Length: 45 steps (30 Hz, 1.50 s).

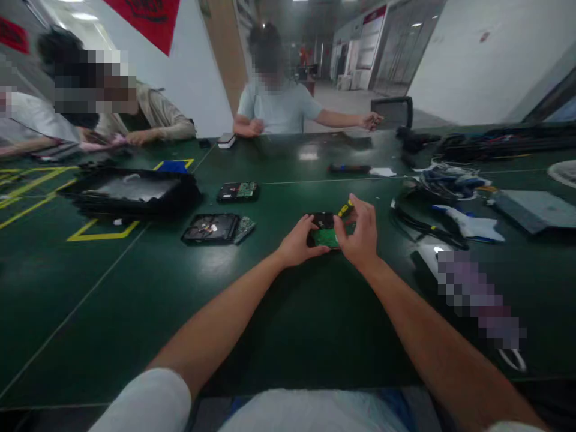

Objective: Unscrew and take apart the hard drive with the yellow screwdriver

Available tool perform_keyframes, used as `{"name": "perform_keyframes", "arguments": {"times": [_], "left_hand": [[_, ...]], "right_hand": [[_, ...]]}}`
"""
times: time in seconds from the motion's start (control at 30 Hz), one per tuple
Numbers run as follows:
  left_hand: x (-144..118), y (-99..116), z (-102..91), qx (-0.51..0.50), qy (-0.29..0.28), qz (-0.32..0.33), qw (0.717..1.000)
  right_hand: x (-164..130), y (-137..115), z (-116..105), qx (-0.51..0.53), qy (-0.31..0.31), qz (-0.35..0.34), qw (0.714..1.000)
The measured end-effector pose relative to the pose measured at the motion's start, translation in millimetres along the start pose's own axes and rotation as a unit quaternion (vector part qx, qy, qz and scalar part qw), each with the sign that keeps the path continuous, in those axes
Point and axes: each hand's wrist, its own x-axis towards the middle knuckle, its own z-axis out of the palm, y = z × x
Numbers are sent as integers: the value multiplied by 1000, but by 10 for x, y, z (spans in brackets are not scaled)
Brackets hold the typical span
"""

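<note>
A black hard drive [323,222] with a green circuit board [326,238] facing up lies on the dark green table [180,300] in front of me. My left hand [297,242] grips its left edge. My right hand [359,231] rests on the drive's right side and holds a small screwdriver with a yellow and black handle [345,209], tip down toward the board. The screwdriver's tip is hidden by my fingers.
Two more hard drives [210,228] [238,191] lie to the left, next to a black tray [130,193]. Cables [443,183], a white tool [468,225] and a grey box [533,209] crowd the right side. Other people sit at the far edge.
</note>
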Motion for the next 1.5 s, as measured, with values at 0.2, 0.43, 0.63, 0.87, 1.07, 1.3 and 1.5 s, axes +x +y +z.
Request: {"name": "perform_keyframes", "arguments": {"times": [0.2, 0.43, 0.63, 0.87, 1.07, 1.3, 1.5], "left_hand": [[-6, 0, -2, -10, 0, -3, 1000], [-4, -18, -11, -10, -4, 2, 1000], [-5, -4, -31, -4, -9, -1, 1000], [2, -16, -19, -5, -9, -1, 1000], [11, -60, 9, -2, -5, 0, 1000], [6, -37, -6, -6, -2, 10, 1000], [0, -12, -13, 0, -4, 3, 1000]], "right_hand": [[-2, 8, -15, -10, -35, 7, 999], [11, -1, -32, 2, -25, 12, 1000], [8, -6, -24, -6, -40, 16, 999], [0, -2, -35, -9, -42, 18, 999], [-3, 7, -26, -6, -38, 28, 999], [4, -1, -25, 1, -36, 7, 999], [10, 4, -16, 10, -17, 8, 1000]]}}
